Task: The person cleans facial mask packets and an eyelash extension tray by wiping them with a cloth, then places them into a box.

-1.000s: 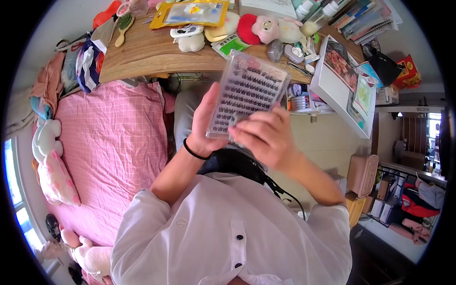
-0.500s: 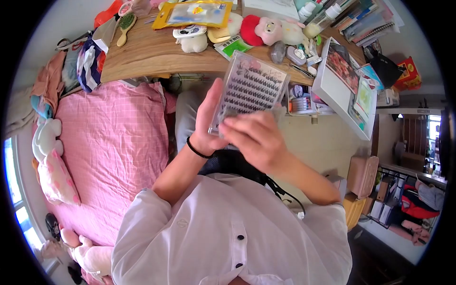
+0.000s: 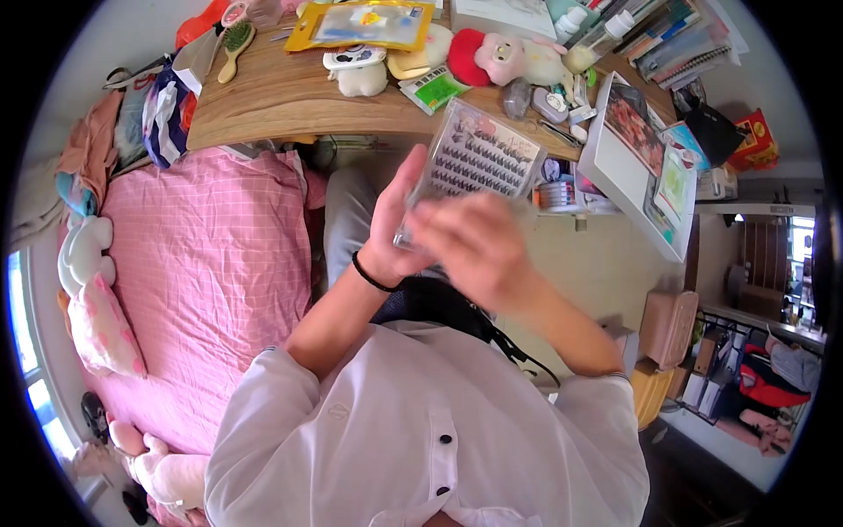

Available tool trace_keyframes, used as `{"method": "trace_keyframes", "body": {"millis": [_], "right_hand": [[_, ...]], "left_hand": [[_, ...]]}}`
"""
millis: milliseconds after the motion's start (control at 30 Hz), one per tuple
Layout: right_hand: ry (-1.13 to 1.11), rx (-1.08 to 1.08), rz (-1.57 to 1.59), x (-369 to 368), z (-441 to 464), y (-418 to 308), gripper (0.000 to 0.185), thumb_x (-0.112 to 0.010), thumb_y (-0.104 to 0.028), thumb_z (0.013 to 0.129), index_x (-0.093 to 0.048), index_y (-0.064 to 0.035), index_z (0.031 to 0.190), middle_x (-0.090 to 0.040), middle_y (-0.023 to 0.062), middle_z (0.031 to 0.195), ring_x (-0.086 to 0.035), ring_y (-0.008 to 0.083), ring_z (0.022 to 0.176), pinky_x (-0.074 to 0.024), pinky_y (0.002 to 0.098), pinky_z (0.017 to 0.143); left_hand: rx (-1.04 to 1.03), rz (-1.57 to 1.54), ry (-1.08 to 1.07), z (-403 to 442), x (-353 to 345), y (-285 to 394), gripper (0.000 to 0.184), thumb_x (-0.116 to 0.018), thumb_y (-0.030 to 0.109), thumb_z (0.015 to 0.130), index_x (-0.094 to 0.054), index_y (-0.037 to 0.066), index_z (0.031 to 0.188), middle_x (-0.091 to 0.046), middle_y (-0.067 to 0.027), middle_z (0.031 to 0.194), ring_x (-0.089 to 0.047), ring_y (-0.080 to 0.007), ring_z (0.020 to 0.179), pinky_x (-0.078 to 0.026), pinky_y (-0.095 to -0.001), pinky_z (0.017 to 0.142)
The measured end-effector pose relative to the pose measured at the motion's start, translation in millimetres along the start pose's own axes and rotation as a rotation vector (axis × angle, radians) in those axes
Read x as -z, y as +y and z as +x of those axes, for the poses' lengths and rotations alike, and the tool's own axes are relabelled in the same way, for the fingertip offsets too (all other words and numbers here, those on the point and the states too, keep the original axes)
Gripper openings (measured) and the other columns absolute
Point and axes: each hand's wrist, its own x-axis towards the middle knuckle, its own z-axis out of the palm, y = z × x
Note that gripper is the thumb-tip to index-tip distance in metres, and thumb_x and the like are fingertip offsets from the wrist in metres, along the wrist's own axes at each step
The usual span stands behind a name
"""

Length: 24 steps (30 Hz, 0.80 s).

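Observation:
A clear, flat case of false eyelash clusters (image 3: pixel 486 160), set in several dark rows, is held up in front of me, tilted. My left hand (image 3: pixel 393 211) grips it from the left and below, thumb along its left edge. A black band circles that wrist. Over the lower part of the case lies my right hand (image 3: pixel 479 246), its fingers bent and bunched together near the lower left corner. Those fingers are blurred, and whatever may be between them cannot be made out. They hide the lowest lash rows.
Beyond the case is a wooden desk (image 3: pixel 290 97) with a hairbrush (image 3: pixel 234 51), a yellow-edged pouch (image 3: pixel 364 25), a green packet (image 3: pixel 434 88) and plush toys. An open white box (image 3: pixel 628 189) juts out at the right. A pink bed (image 3: pixel 211 290) is on my left.
The case has shifted slightly right and down, along with my left hand. My right hand has moved over its lower part, now covering more lash rows and looking more blurred.

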Motion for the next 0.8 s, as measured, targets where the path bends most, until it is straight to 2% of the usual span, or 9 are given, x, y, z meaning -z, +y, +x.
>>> {"method": "trace_keyframes", "body": {"millis": [100,167,267,367,567,633,667,767,800], "right_hand": [[-0.032,0.089,0.048,-1,-1,-5,0.028,-0.068,-0.01,0.078,-0.072,-0.0038,0.106,-0.064,0.006,0.102,-0.06,0.0235,0.089,-0.0504,0.0365,0.076],[-0.021,0.108,0.029,3,3,3,0.028,-0.067,-0.011,0.079,-0.072,-0.0034,0.106,-0.064,0.0061,0.101,-0.061,0.0232,0.089,-0.0506,0.0369,0.076],[0.092,0.018,-0.127,15,22,35,0.03,-0.07,-0.009,0.077,-0.072,-0.004,0.106,-0.064,0.006,0.099,-0.061,0.0241,0.088,-0.0507,0.0379,0.075],[0.202,-0.178,-0.166,21,32,45,0.032,-0.072,-0.005,0.075,-0.072,-0.0051,0.107,-0.064,0.006,0.098,-0.061,0.0265,0.087,-0.051,0.0383,0.076],[0.022,-0.032,-0.004,-5,-8,-2,0.033,-0.073,-0.009,0.074,-0.073,-0.0057,0.107,-0.066,0.0051,0.108,-0.062,0.0243,0.093,-0.0519,0.0376,0.08],[0.028,0.004,0.007,-7,-13,-1,0.032,-0.072,-0.009,0.075,-0.074,-0.0059,0.106,-0.067,0.0049,0.109,-0.062,0.0238,0.093,-0.052,0.0374,0.08],[0.035,0.041,0.013,-5,-15,0,0.031,-0.071,-0.01,0.075,-0.074,-0.0061,0.106,-0.067,0.0046,0.11,-0.063,0.0233,0.093,-0.0521,0.0372,0.079],[0.042,0.021,-0.088,10,-6,16,0.029,-0.073,-0.01,0.076,-0.075,-0.0063,0.104,-0.068,0.0046,0.106,-0.063,0.0234,0.092,-0.0522,0.0363,0.077],[0.073,-0.004,-0.131,17,2,26,0.026,-0.075,-0.009,0.076,-0.075,-0.0059,0.102,-0.068,0.0047,0.101,-0.063,0.0236,0.09,-0.0522,0.0361,0.075]], "left_hand": [[-0.109,0.214,0.134,3,-11,-8,0.066,-0.036,0.054,0.105,-0.052,0.003,0.143,-0.06,-0.0226,0.136,-0.059,-0.0361,0.124,-0.044,-0.0472,0.11],[-0.005,0.148,0.014,2,-8,-10,0.067,-0.036,0.055,0.105,-0.05,0.003,0.144,-0.06,-0.0225,0.137,-0.059,-0.035,0.124,-0.043,-0.0481,0.11],[-0.061,0.307,0.221,5,-2,-19,0.063,-0.042,0.06,0.102,-0.058,0.008,0.134,-0.067,-0.0111,0.127,-0.066,-0.0277,0.114,-0.052,-0.0474,0.1],[-0.093,0.351,0.283,12,-8,-26,0.064,-0.043,0.062,0.101,-0.059,0.009,0.133,-0.068,-0.0104,0.125,-0.066,-0.027,0.114,-0.052,-0.0468,0.099],[-0.056,0.173,0.114,14,-13,-8,0.06,-0.044,0.055,0.104,-0.059,0.005,0.133,-0.069,-0.0124,0.121,-0.067,-0.0265,0.108,-0.053,-0.0402,0.098],[-0.258,0.426,0.347,18,-22,-15,0.06,-0.045,0.054,0.104,-0.058,0.005,0.136,-0.069,-0.0135,0.12,-0.067,-0.0272,0.108,-0.053,-0.0394,0.098],[-0.172,0.33,0.146,14,-7,-8,0.068,-0.037,0.057,0.104,-0.051,0.004,0.144,-0.062,-0.0198,0.135,-0.06,-0.0344,0.122,-0.042,-0.0471,0.112],[-0.122,0.274,0.133,11,0,-13,0.068,-0.038,0.058,0.104,-0.051,0.005,0.144,-0.06,-0.0192,0.137,-0.059,-0.0348,0.124,-0.041,-0.0492,0.112],[-0.035,0.159,-0.073,9,10,-10,0.067,-0.039,0.059,0.103,-0.053,0.007,0.143,-0.059,-0.0173,0.139,-0.058,-0.0351,0.126,-0.041,-0.0506,0.111]]}}
